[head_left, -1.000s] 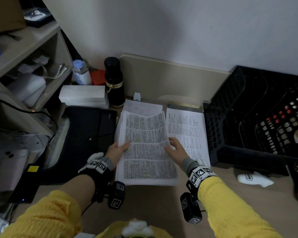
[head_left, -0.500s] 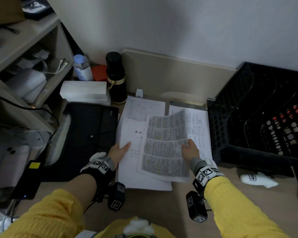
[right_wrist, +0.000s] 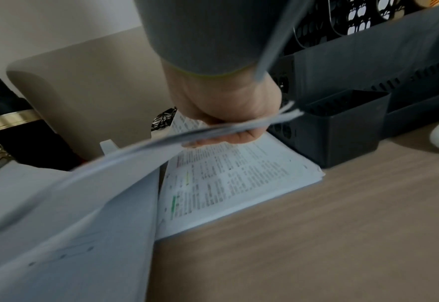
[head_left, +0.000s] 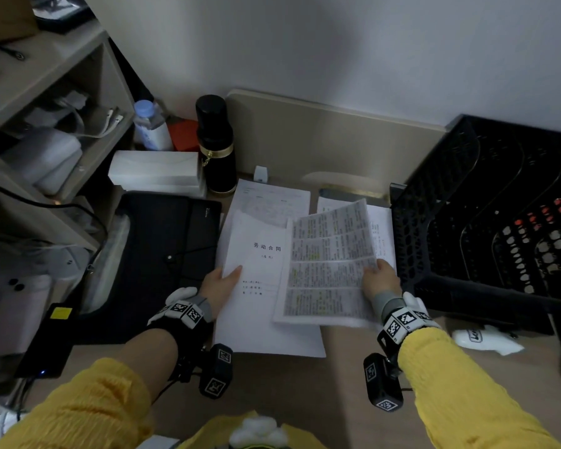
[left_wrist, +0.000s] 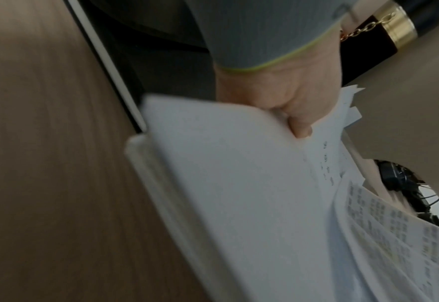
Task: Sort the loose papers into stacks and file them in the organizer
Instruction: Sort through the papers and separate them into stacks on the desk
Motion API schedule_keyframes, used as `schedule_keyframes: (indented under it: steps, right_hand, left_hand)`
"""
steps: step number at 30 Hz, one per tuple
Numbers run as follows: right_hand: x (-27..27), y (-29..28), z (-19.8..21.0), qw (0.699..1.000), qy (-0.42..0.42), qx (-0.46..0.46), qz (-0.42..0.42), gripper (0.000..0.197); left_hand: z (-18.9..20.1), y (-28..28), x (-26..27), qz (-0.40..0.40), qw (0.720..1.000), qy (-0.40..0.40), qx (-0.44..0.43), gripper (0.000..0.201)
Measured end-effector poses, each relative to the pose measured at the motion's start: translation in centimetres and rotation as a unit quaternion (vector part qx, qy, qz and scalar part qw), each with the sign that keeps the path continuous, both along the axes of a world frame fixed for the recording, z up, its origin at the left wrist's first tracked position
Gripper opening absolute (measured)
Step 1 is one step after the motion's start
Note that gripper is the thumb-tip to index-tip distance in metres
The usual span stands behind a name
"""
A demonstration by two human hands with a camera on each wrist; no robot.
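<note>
Head view: from above, facing forward and down past both hands onto the desk [head_left: 353, 377]. Wrist views: close and low under each hand, facing along its fingers. Shared across all three: printed sheet [head_left: 329, 264], organizer [head_left: 486, 222], black flask [head_left: 217, 147].
</note>
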State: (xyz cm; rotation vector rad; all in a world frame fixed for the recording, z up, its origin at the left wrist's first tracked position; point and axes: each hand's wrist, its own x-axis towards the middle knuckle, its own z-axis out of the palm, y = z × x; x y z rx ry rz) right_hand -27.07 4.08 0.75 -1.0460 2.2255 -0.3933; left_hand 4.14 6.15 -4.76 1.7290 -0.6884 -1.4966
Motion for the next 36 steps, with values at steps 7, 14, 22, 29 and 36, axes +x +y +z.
schedule_keyframes:
  steps: [7, 14, 22, 29, 36]
  right_hand:
    - [-2.8, -3.9, 2.1, 0.997, 0.064, -0.037, -0.033, 0.038]
    - [-2.8, -5.2, 0.9, 0.997, 0.036, -0.057, -0.034, 0.057]
    - [2.2, -2.6, -2.2, 0.983, -0.026, 0.122, 0.132, 0.045]
    - [2.1, -3.2, -2.0, 0.965, 0.031, 0.207, 0.161, 0.05]
    - [1.8, -1.7, -1.2, 0.97, -0.037, 0.17, 0.172, 0.035]
  left_hand:
    - [1.1, -1.1, 0.5, 0.032, 0.999, 0.028, -0.021, 0.012]
    - [1.0, -1.0, 0.8, 0.036, 0.999, 0.017, -0.005, 0.012]
    - [1.3, -0.7, 0.9, 0.03, 0.999, 0.021, 0.009, 0.011]
    - [2.0, -0.9, 1.5, 0.046, 0.998, 0.044, -0.004, 0.016]
    - [3.3, -0.5, 1.3, 0.044, 0.997, 0.056, -0.023, 0.011]
